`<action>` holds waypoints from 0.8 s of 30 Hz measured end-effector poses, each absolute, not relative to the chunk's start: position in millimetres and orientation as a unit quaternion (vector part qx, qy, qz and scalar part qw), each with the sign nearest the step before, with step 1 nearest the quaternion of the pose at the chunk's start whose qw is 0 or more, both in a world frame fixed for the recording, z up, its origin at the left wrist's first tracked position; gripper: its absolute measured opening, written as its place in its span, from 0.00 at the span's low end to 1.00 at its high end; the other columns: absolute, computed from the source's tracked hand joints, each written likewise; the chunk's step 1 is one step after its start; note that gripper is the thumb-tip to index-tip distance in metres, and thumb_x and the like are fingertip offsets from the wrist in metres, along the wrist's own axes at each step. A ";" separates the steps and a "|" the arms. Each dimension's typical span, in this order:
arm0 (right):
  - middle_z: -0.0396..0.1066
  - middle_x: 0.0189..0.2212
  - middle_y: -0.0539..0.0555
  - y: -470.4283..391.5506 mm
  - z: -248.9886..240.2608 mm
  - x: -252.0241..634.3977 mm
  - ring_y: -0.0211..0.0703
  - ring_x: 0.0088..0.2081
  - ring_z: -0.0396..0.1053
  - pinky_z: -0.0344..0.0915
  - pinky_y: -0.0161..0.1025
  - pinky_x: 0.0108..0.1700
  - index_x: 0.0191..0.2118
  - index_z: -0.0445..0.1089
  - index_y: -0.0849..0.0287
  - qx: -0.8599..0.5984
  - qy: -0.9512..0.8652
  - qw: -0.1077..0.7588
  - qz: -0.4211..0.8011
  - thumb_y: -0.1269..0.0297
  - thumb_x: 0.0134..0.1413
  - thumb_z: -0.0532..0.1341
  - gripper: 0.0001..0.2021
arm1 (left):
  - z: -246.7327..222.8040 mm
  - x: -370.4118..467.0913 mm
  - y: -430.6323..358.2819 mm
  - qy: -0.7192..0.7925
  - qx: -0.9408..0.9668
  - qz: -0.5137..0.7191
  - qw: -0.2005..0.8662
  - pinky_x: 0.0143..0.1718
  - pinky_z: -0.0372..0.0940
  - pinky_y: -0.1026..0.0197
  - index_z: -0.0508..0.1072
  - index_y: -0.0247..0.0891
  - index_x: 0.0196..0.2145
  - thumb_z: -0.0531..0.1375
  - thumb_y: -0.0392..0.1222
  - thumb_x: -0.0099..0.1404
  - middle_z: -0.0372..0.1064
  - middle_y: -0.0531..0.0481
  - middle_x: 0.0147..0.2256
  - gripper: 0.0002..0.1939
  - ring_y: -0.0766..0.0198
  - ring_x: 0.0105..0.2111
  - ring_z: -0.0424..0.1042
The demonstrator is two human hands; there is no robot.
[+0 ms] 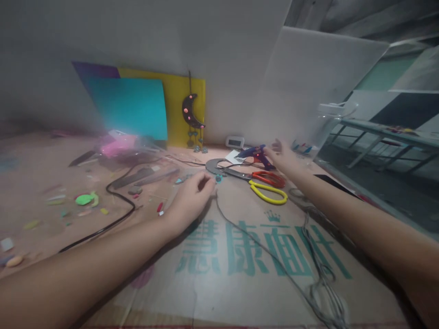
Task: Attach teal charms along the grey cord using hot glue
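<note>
blue glue gun (252, 151) lay near the desk's (37, 169) far edge, beside my spread right hand (284, 155); my left hand (192, 195) curled by the cord (247, 233), grip unclear to me. hasty grabbing risked jolting it into the scissors (236, 173).

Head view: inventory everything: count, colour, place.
Sheets: 3, purple, yellow, blue, back left
Crescent: 1, dark with pink dots, back centre
Device: 1, white, back centre
Card: 1, white, near device
Glue gun: 1, blue, centre right
Scissors: 1, red and yellow handles, centre
Lump: 1, dark, centre
Cable: 1, black, left
Cord: count unclear, grey, right
Plastic: count unclear, pink, back left
Scraps: many, mixed, left
Tabletop: 1, pale, green print, front
Far table: 1, grey, right
Panels: 2, grey, behind
Left hand: 1, bare, centre
Right hand: 1, bare, by glue gun
</note>
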State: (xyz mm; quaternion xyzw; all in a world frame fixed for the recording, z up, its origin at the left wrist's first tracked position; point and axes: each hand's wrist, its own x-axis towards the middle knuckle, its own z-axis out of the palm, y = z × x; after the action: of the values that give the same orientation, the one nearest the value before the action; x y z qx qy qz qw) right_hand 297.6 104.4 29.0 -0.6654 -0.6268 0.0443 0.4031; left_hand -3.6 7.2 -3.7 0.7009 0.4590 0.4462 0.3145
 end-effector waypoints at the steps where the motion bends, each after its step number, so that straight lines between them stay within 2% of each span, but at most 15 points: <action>1: 0.64 0.58 0.66 93.1 30.4 293.2 0.53 0.56 0.66 0.64 0.47 0.53 0.62 0.56 0.62 -0.641 -0.624 0.446 0.021 0.49 0.57 0.59 0.32 | -4.1 -4.1 8.6 0.453 0.695 0.464 0.310 0.33 0.57 0.62 0.66 0.39 0.29 0.52 0.44 0.67 0.65 0.55 0.28 0.10 0.64 0.31 0.65; 2: 0.67 0.55 0.66 80.1 32.5 286.7 0.51 0.54 0.67 0.65 0.45 0.52 0.60 0.59 0.62 -0.609 -0.633 0.478 0.000 0.51 0.57 0.59 0.29 | -4.2 -4.5 9.7 0.449 0.693 0.473 0.306 0.34 0.57 0.62 0.65 0.38 0.29 0.52 0.43 0.67 0.64 0.55 0.28 0.10 0.64 0.32 0.65; 3: 0.71 0.50 0.64 65.8 35.2 278.2 0.50 0.50 0.70 0.65 0.45 0.51 0.54 0.65 0.63 -0.588 -0.659 0.469 -0.009 0.52 0.58 0.59 0.24 | -4.1 -4.8 10.5 0.448 0.692 0.478 0.303 0.34 0.57 0.62 0.65 0.38 0.28 0.52 0.43 0.67 0.64 0.55 0.28 0.11 0.64 0.32 0.65; 4: 0.74 0.43 0.61 50.9 38.4 268.0 0.49 0.44 0.72 0.66 0.43 0.47 0.45 0.71 0.62 -0.578 -0.697 0.425 -0.003 0.52 0.58 0.59 0.18 | -4.0 -5.0 11.0 0.447 0.691 0.479 0.304 0.34 0.57 0.62 0.65 0.38 0.28 0.52 0.43 0.68 0.64 0.55 0.28 0.11 0.64 0.32 0.64; 6: 0.75 0.34 0.56 21.6 45.4 244.1 0.46 0.37 0.72 0.65 0.40 0.42 0.34 0.73 0.60 -0.538 -0.785 0.303 0.041 0.54 0.59 0.58 0.14 | -3.5 -5.4 11.5 0.446 0.686 0.483 0.313 0.34 0.57 0.62 0.65 0.38 0.28 0.52 0.44 0.68 0.63 0.55 0.27 0.12 0.64 0.31 0.64; 7: 0.75 0.33 0.55 8.5 48.5 231.7 0.45 0.36 0.71 0.64 0.40 0.41 0.33 0.73 0.59 -0.516 -0.817 0.252 0.057 0.54 0.58 0.60 0.13 | -3.2 -5.5 11.8 0.444 0.682 0.489 0.315 0.34 0.57 0.62 0.65 0.38 0.28 0.53 0.45 0.68 0.62 0.55 0.27 0.12 0.64 0.31 0.63; 9: 0.75 0.34 0.55 -11.7 52.3 208.7 0.44 0.36 0.71 0.63 0.39 0.39 0.37 0.74 0.58 -0.477 -0.858 0.163 0.094 0.51 0.55 0.63 0.14 | -2.7 -5.7 12.4 0.438 0.673 0.507 0.313 0.34 0.57 0.63 0.64 0.39 0.28 0.52 0.44 0.68 0.61 0.56 0.27 0.12 0.65 0.31 0.63; 12: 0.74 0.36 0.57 -24.8 50.1 183.9 0.46 0.36 0.69 0.61 0.39 0.35 0.39 0.72 0.59 -0.455 -0.879 0.085 0.116 0.40 0.48 0.65 0.25 | -2.2 -5.9 13.6 0.432 0.662 0.528 0.310 0.35 0.57 0.63 0.63 0.39 0.27 0.52 0.42 0.67 0.60 0.56 0.26 0.11 0.65 0.31 0.62; 14: 0.72 0.37 0.58 -24.0 43.5 175.5 0.46 0.36 0.67 0.60 0.39 0.35 0.38 0.70 0.60 -0.445 -0.887 0.066 0.104 0.40 0.46 0.66 0.26 | -2.8 -6.0 14.1 0.433 0.659 0.528 0.316 0.35 0.58 0.63 0.63 0.39 0.27 0.52 0.42 0.67 0.61 0.56 0.27 0.11 0.65 0.31 0.63; 18: 0.72 0.34 0.54 -15.9 29.7 177.5 0.42 0.36 0.67 0.60 0.37 0.39 0.34 0.69 0.59 -0.435 -0.890 0.084 0.109 0.65 0.57 0.62 0.04 | -5.5 -6.1 13.8 0.456 0.683 0.475 0.317 0.35 0.58 0.62 0.66 0.39 0.29 0.53 0.44 0.66 0.65 0.54 0.28 0.10 0.64 0.32 0.65; 19: 0.72 0.33 0.54 -15.6 28.5 181.5 0.41 0.35 0.67 0.60 0.37 0.39 0.32 0.69 0.59 -0.442 -0.884 0.090 0.122 0.69 0.57 0.60 0.03 | -5.9 -6.0 13.6 0.466 0.697 0.450 0.309 0.35 0.58 0.61 0.67 0.38 0.29 0.53 0.44 0.66 0.67 0.54 0.28 0.10 0.63 0.32 0.66; 21: 0.72 0.32 0.53 -18.8 29.3 192.3 0.41 0.34 0.67 0.60 0.37 0.37 0.31 0.66 0.59 -0.465 -0.866 0.097 0.155 0.72 0.58 0.58 0.04 | -5.7 -5.5 13.3 0.486 0.732 0.394 0.270 0.35 0.58 0.60 0.68 0.38 0.28 0.53 0.43 0.65 0.69 0.52 0.29 0.11 0.61 0.32 0.67; 24: 0.73 0.33 0.53 -31.4 33.3 209.1 0.40 0.32 0.68 0.61 0.37 0.35 0.35 0.62 0.58 -0.476 -0.839 0.134 0.227 0.67 0.63 0.53 0.05 | -3.5 -4.2 12.5 0.501 0.784 0.319 0.182 0.37 0.58 0.57 0.70 0.38 0.26 0.54 0.42 0.64 0.72 0.49 0.31 0.11 0.57 0.35 0.68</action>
State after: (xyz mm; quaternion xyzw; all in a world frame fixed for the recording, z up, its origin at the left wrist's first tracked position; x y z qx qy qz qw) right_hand 209.1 -31.4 33.3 -0.4760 -0.8390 0.2271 0.1341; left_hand -4.2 12.5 -3.5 0.7837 0.5011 0.3186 0.1819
